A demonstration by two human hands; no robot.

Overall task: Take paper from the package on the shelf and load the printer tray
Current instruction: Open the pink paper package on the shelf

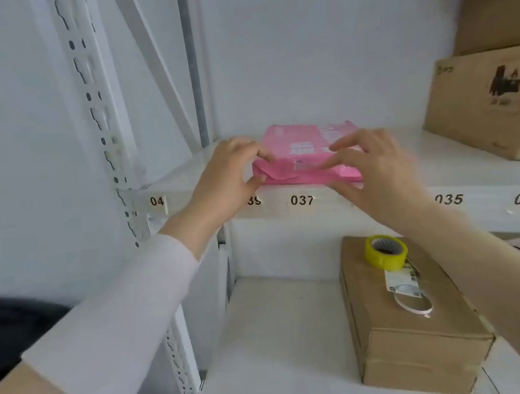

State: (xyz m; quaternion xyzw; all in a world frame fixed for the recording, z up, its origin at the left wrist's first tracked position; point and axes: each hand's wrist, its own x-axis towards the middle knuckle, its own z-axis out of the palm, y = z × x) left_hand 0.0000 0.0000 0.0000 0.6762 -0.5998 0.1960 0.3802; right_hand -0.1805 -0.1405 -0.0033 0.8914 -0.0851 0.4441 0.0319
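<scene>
The left hand (227, 178) had its grip on the near left corner of the pink paper package (309, 155), thumb under the folded end flap and fingers curled over the top edge. The right hand (376, 174) lay at the package's near right end, fingers spread across the top of the wrapper and the thumb low against the front edge; whether it was actually pinching the wrapper or only resting on it could not be told. The package sat flat on the upper shelf (461, 154) at its front edge, above the label reading 037, well apart from the large cardboard box (487, 103) at the right end of the same shelf. A pale sleeve (129, 312) covered the left forearm. On the lower shelf (284, 333) lay a flat brown carton (411, 338), with a roll of yellow tape (386, 252) standing on its far end.
</scene>
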